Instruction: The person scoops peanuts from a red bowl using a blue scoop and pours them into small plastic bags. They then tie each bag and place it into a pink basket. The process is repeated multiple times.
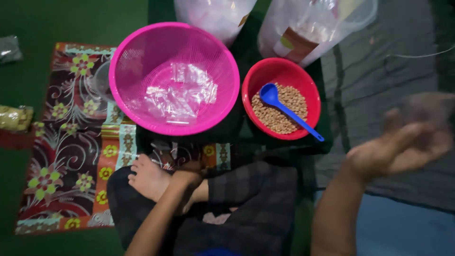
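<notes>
My right hand (403,142) is raised at the right, blurred by motion, fingers spread and nothing visible in it. My left hand (189,178) rests low by my bare foot (149,178) on my crossed legs, its fingers mostly hidden. Ahead sits a red bowl (303,76) of brown beans with a blue plastic spoon (284,106) lying in it. Left of it stands a pink mesh basket (142,42) holding crumpled clear plastic bags (182,92).
Two large clear plastic sacks (308,28) stand behind the bowl and basket. A patterned floral mat (71,142) lies on the green floor at left. A small packet (14,118) and a bag (9,47) sit at the left edge. Grey cloth (379,61) covers the right.
</notes>
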